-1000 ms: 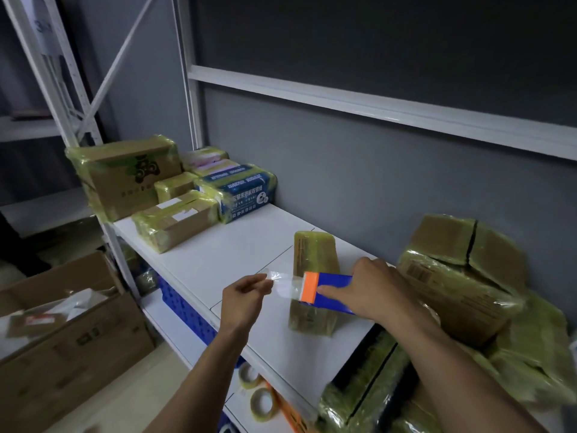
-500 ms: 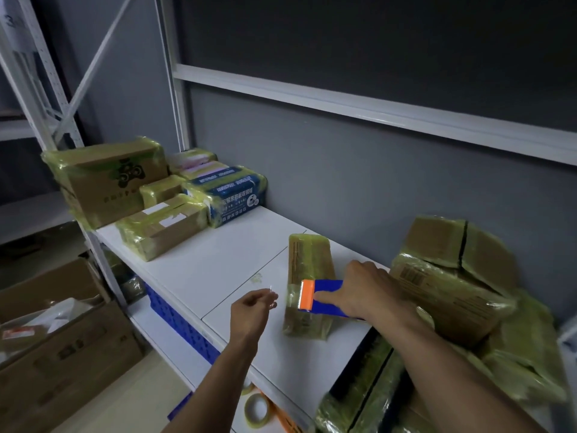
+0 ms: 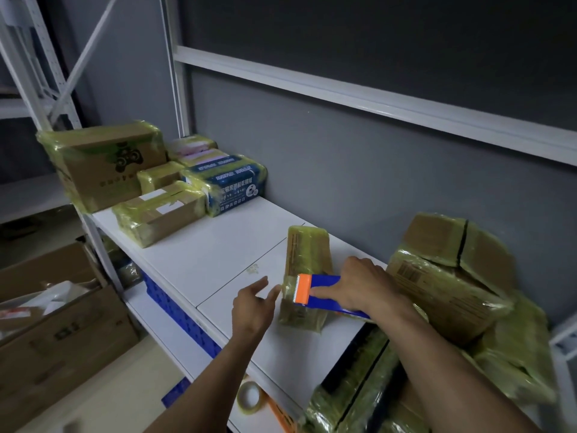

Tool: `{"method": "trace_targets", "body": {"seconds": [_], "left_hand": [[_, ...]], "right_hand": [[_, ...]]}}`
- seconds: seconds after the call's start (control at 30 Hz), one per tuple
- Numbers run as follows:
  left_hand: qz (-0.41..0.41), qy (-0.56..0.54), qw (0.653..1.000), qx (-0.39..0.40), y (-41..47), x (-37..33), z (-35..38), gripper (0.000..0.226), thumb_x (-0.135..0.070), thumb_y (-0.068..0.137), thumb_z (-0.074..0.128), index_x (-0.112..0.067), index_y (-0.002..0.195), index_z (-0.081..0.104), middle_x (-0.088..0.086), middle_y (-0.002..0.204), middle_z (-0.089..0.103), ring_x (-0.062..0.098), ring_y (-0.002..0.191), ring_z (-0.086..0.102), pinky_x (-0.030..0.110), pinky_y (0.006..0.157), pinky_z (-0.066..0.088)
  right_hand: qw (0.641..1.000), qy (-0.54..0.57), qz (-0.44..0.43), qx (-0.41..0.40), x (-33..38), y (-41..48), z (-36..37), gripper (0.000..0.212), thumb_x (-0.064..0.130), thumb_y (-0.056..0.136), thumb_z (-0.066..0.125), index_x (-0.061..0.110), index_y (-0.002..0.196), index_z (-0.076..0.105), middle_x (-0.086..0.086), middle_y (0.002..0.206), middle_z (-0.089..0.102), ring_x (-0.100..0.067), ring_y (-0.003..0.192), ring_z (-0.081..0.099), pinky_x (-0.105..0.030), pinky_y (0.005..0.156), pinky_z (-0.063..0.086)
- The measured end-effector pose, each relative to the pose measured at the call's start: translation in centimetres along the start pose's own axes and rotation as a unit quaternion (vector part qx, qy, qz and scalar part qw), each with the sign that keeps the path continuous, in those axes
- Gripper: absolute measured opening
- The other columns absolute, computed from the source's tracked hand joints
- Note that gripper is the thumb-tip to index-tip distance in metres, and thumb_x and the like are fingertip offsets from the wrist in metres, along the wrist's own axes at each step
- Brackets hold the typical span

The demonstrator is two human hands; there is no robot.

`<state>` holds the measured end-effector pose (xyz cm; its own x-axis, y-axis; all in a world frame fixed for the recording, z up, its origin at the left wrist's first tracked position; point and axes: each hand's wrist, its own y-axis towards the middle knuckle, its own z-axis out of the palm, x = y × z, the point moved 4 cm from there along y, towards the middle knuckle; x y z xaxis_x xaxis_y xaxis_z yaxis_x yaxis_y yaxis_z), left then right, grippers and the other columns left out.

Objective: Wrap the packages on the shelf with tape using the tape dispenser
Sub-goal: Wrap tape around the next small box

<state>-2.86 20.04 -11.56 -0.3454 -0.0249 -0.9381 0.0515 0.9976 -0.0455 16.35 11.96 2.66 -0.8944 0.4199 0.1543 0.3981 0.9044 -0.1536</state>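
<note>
**Mid-wrap: dispenser on the centre package, left batch looks done**

Far left, off the shelf, an open cardboard carton (image 3: 56,332) sits on the floor: plain brown, matte, flaps up.

The left end of the white shelf (image 3: 218,245) carries a taped group. It has a big brown box with a dark logo (image 3: 106,164), a small box (image 3: 159,178), a flat box with white labels (image 3: 159,210) and a blue printed pack (image 3: 231,185). All show a glossy, wrinkled yellow-green film of tape, so I judge these finished. The shelf board itself is smooth, white and hard.

Under the shelf are a blue slatted crate (image 3: 181,317) and a spare tape roll (image 3: 249,396), a clear-yellowish ring.

The left hand (image 3: 253,307) is empty, fingers apart and loose. Its thumb tip is just beside the centre package; I can't tell if it touches.

The centre package (image 3: 307,254) is the one being worked. It is a narrow brown cardboard block lying mid-shelf, already shiny with tape on top and on its near end. The tape dispenser (image 3: 321,292) lies across its near half: hard plastic, blue body, orange toothed cutter pointing left.

The right hand (image 3: 365,285) is clamped round the blue body, fingers curled over it.

At the right is a loose pile of packages (image 3: 452,276): brown cartons and dark ones under crinkly film, one carton with a black seam. Some look only partly covered, though blur makes that unsure. My guess is the centre strip needs cutting off, then the right pile remains.
</note>
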Motion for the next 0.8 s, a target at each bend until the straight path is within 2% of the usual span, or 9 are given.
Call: {"method": "trace_targets", "body": {"seconds": [0.07,0.17,0.3,0.37,0.47,0.57,0.67,0.73,0.8], "left_hand": [[0.035,-0.05,0.998,-0.006,-0.3,-0.2,-0.4,0.034,-0.04,0.092,0.072,-0.022,0.121,0.073,-0.007,0.115,0.074,0.006,0.095,0.071,0.03,0.087,0.056],[0.037,-0.14,0.988,0.047,-1.1,-0.2,-0.1,0.011,-0.035,0.096,0.068,-0.035,0.103,0.077,-0.01,0.107,0.077,0.003,0.094,0.072,0.03,0.075,0.063],[0.058,-0.141,0.983,0.098,-2.5,0.4,1.1,0.035,-0.037,0.095,0.068,-0.025,0.127,0.071,-0.016,0.105,0.075,0.002,0.095,0.073,0.034,0.081,0.063],[0.087,-0.108,0.987,0.082,-2.4,0.2,0.9,0.033,-0.036,0.095,0.068,-0.025,0.126,0.072,-0.019,0.101,0.074,0.005,0.093,0.073,0.035,0.082,0.063],[0.152,-0.07,0.983,0.078,-2.0,-0.6,0.6,0.027,-0.029,0.1,0.064,-0.029,0.125,0.072,-0.025,0.113,0.069,0.006,0.103,0.069,0.031,0.08,0.062],[0.136,-0.053,0.983,0.115,-1.7,-0.9,0.7,0.03,-0.033,0.101,0.06,-0.032,0.13,0.068,-0.02,0.121,0.07,0.005,0.109,0.067,0.028,0.086,0.059],[0.133,-0.021,0.98,0.147,-1.1,-0.9,0.5,0.029,-0.034,0.101,0.061,-0.038,0.129,0.067,-0.015,0.113,0.075,0.01,0.095,0.072,0.029,0.082,0.06],[0.15,-0.001,0.973,0.175,-0.6,-1.3,0.1,0.03,-0.026,0.102,0.06,-0.031,0.131,0.068,-0.009,0.111,0.076,0.009,0.095,0.072,0.037,0.086,0.061],[0.171,0.032,0.962,0.211,-0.1,-1.5,-0.4,0.036,-0.022,0.103,0.058,-0.027,0.139,0.062,-0.007,0.113,0.076,0.003,0.099,0.07,0.035,0.091,0.059]], "right_hand": [[1.0,0.005,0.002,-0.002,-0.2,0.0,0.2,0.073,0.087,0.062,0.073,0.025,0.079,0.039,0.004,0.083,0.047,-0.023,0.084,0.057,-0.032,0.068,0.046],[1.0,0.01,0.007,-0.015,-0.5,0.0,0.6,0.074,0.089,0.06,0.072,0.024,0.079,0.041,0.003,0.084,0.049,-0.025,0.084,0.059,-0.032,0.067,0.046],[1.0,0.017,0.011,-0.02,-1.1,0.0,0.8,0.074,0.089,0.059,0.071,0.025,0.079,0.041,0.004,0.081,0.048,-0.024,0.083,0.06,-0.032,0.064,0.044],[1.0,0.019,0.011,-0.018,-1.3,-0.1,0.7,0.074,0.089,0.059,0.072,0.025,0.079,0.041,0.004,0.081,0.048,-0.023,0.082,0.059,-0.032,0.06,0.042],[1.0,0.021,0.012,-0.019,-1.6,-0.1,0.8,0.075,0.091,0.058,0.071,0.024,0.078,0.043,0.003,0.08,0.05,-0.024,0.081,0.06,-0.031,0.058,0.041],[0.999,0.029,0.011,-0.022,-1.8,0.0,0.8,0.076,0.092,0.055,0.069,0.023,0.078,0.048,0.002,0.08,0.053,-0.023,0.078,0.061,-0.03,0.057,0.041],[0.999,0.02,0.004,-0.031,-2.0,-0.1,0.6,0.075,0.092,0.057,0.069,0.021,0.074,0.049,0.003,0.076,0.052,-0.016,0.067,0.053,-0.029,0.049,0.032],[0.999,0.015,0.003,-0.033,-2.1,-0.2,0.6,0.075,0.091,0.058,0.07,0.021,0.073,0.049,0.002,0.074,0.052,-0.015,0.064,0.052,-0.029,0.048,0.031],[0.999,0.012,0.002,-0.034,-2.3,-0.3,0.6,0.075,0.091,0.059,0.07,0.02,0.072,0.05,0.002,0.074,0.053,-0.017,0.066,0.054,-0.029,0.049,0.032]]}}
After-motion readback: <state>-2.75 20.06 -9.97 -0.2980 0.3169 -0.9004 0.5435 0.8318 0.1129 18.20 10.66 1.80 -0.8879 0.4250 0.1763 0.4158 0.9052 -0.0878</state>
